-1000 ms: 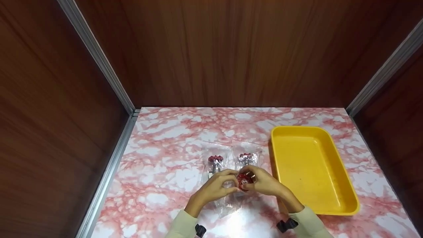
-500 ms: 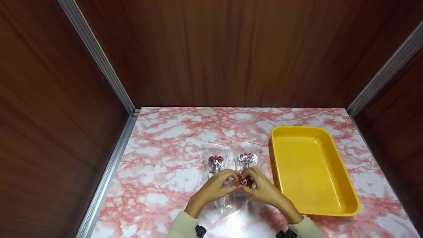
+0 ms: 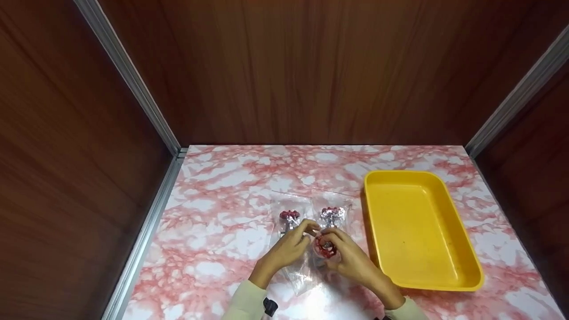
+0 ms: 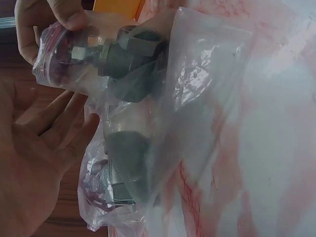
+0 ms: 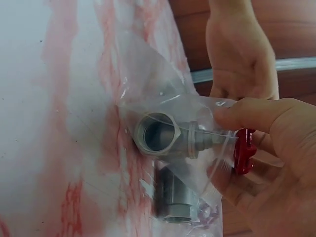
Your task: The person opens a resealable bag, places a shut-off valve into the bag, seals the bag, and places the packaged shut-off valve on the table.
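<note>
My right hand (image 3: 353, 260) grips a metal valve with a red handwheel (image 3: 326, 247) around its clear zip bag (image 5: 192, 111). Thumb and fingers close about the bag's mouth, where the red wheel (image 5: 244, 151) sits; the valve body (image 5: 190, 138) lies within the plastic. Just left of it is my left hand (image 3: 289, 246), its fingertips close to the wheel; in the left wrist view this hand (image 4: 37, 153) has loosely extended fingers and nothing in its grasp. Beyond both hands lie two more bagged valves, the left one with a red wheel (image 3: 290, 214), the right one likewise (image 3: 331, 213).
A yellow tray (image 3: 472, 253) stands on the right of the red-and-white marbled table (image 3: 213, 195). Dark wooden panels (image 3: 284, 71) enclose the back and sides, with metal rails (image 3: 133, 75) at the corners.
My left fingers have come away from the wheel and spread. The valve in my right hand has shifted slightly left, its wheel turned. Tray and the two other bagged valves stay put.
</note>
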`<control>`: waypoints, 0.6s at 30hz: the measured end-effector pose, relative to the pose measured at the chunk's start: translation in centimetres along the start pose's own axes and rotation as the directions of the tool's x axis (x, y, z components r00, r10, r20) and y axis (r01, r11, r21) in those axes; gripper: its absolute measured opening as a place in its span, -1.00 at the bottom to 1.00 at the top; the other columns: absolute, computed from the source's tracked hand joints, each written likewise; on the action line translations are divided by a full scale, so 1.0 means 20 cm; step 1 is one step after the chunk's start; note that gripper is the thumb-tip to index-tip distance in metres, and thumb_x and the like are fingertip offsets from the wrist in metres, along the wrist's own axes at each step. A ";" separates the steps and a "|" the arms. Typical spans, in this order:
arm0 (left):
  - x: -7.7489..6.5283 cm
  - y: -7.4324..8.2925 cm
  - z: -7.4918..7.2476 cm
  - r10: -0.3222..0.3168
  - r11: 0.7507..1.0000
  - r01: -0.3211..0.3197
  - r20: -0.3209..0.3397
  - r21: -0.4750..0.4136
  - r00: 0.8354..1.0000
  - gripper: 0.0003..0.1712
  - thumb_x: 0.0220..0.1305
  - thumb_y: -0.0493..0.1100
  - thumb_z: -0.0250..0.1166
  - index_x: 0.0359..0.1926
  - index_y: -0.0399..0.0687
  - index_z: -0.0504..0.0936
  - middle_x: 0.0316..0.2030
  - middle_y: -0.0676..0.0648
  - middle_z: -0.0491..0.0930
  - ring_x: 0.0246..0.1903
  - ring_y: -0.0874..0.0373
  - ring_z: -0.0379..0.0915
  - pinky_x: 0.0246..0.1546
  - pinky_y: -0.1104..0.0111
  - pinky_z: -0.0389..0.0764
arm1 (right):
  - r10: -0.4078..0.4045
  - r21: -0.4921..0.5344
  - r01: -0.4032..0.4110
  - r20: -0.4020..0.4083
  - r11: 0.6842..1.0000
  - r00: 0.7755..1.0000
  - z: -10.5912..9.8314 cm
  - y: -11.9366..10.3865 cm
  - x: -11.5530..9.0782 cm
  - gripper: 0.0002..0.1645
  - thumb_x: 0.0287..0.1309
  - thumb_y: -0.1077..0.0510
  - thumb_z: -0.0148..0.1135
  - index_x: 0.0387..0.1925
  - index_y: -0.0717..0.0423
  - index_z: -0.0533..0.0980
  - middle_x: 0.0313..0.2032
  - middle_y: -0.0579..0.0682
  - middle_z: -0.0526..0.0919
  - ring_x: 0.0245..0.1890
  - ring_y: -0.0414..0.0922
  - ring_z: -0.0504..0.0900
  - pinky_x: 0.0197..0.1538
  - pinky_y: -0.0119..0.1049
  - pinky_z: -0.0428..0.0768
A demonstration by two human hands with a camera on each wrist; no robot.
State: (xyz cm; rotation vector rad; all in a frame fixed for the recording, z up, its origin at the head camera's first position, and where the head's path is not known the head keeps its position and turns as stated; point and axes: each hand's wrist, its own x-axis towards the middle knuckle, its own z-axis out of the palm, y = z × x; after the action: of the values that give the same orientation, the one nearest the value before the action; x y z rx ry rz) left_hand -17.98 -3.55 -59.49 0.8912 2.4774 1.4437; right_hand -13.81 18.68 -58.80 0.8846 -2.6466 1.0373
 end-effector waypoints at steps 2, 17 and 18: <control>0.01 -0.01 0.01 -0.004 1.000 0.004 -0.010 0.031 1.000 -0.52 0.54 -0.38 0.02 0.38 -0.05 0.46 0.26 -0.10 0.65 0.24 0.02 0.62 0.26 0.19 0.65 | -0.021 -0.014 0.021 -0.016 1.000 1.000 0.00 0.00 -0.01 -0.30 -0.21 0.48 0.61 0.06 0.13 0.60 0.30 0.19 0.58 0.31 0.19 0.60 0.30 0.13 0.66; 0.06 -0.05 0.00 0.026 0.995 -0.028 0.023 0.097 0.999 -0.61 0.49 -0.38 0.21 0.21 0.02 0.69 0.16 0.01 0.66 0.23 0.12 0.59 0.37 0.24 0.58 | -0.080 -0.068 0.070 -0.152 0.995 0.985 -0.01 0.06 -0.06 -0.35 -0.16 0.28 0.70 0.07 -0.14 0.78 0.09 0.07 0.59 0.11 -0.02 0.53 0.10 -0.06 0.69; 0.06 -0.05 -0.01 0.034 0.995 -0.036 0.017 0.095 0.999 -0.64 0.49 -0.38 0.22 0.18 0.01 0.70 0.13 -0.01 0.67 0.22 0.12 0.59 0.36 0.24 0.58 | -0.083 -0.078 0.072 -0.152 0.994 0.985 -0.02 0.06 -0.06 -0.35 -0.17 0.26 0.71 0.06 -0.15 0.78 0.05 0.05 0.59 0.10 -0.04 0.52 0.08 -0.08 0.68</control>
State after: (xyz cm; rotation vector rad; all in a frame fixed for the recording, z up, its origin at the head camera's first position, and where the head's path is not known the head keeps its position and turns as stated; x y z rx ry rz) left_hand -19.39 -3.33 -60.04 0.9638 2.5502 1.3335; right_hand -13.49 20.13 -59.63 0.8483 -2.4848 0.9455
